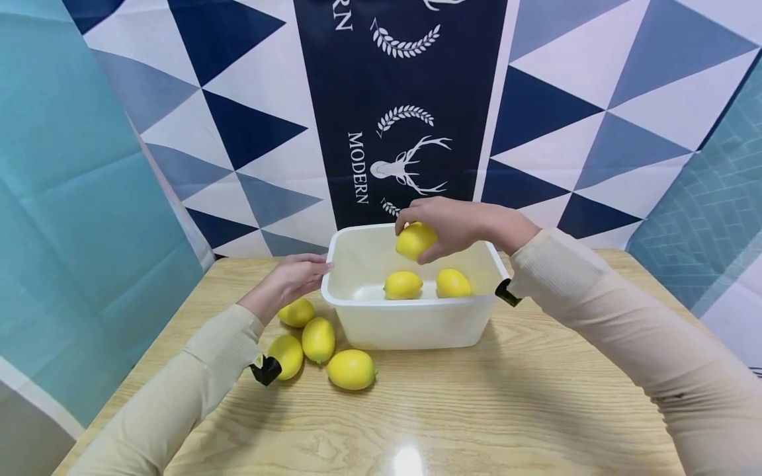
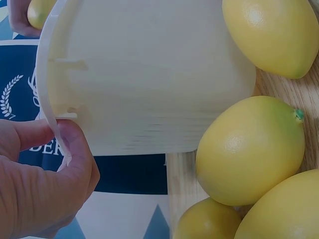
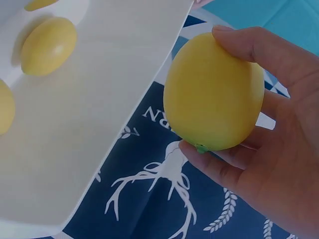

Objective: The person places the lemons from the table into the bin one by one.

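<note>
My right hand (image 1: 446, 228) holds a yellow lemon (image 1: 416, 240) above the white plastic bin (image 1: 411, 327). Thumb and fingertips curl around this lemon in the right wrist view, its green stem end (image 3: 201, 148) showing. With thumb and fingers, my left hand (image 2: 45, 181) pinches the bin's left rim (image 2: 44, 74). Inside the bin lie a lemon (image 1: 403, 285) and another lemon (image 1: 454, 283); the right wrist view also shows part of a third yellow fruit (image 3: 40, 4) in it. Several lemons (image 1: 318, 339) rest on the table, left of the bin and below my left hand.
The wooden table (image 1: 476, 410) carries the bin near its back edge. One lemon (image 1: 351, 369) lies just in front of the bin's left corner. A patterned cloth (image 1: 250, 125) hangs behind the table, with teal sheets (image 1: 71, 185) at the sides.
</note>
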`<state>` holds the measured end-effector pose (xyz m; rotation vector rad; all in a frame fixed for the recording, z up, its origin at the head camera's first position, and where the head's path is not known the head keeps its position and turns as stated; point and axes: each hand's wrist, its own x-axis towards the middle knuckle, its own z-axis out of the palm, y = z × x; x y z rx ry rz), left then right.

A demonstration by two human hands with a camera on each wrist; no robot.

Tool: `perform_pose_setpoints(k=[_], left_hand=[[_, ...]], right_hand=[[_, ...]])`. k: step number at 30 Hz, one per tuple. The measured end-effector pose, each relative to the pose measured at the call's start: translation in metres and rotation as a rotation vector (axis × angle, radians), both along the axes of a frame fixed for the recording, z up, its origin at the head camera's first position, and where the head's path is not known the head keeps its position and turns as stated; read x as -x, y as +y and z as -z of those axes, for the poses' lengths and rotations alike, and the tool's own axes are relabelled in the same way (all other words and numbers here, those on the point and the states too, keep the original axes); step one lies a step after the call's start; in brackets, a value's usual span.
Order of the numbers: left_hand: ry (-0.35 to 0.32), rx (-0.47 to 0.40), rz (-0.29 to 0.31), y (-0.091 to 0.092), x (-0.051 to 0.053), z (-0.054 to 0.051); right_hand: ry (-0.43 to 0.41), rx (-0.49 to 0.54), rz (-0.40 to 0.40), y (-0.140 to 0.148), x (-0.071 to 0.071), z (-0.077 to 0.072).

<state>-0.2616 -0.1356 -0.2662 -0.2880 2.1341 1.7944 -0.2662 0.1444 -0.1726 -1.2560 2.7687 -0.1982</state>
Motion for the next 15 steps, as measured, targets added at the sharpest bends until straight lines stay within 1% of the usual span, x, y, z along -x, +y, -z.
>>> perform_pose_setpoints(k=[9, 13, 15], left_hand=[[-0.002, -0.018, -0.013, 0.000, 0.001, 0.003], [-0.001, -0.015, -0.009, 0.000, 0.001, 0.002], [0.001, -0.016, -0.006, 0.001, 0.001, 0.001]], right_hand=[[0.002, 0.008, 0.012, 0.002, 0.017, 0.005], [0.010, 0.014, 0.026, 0.003, 0.024, 0.006], [0.000, 0.011, 0.043, 0.003, 0.028, 0.008]])
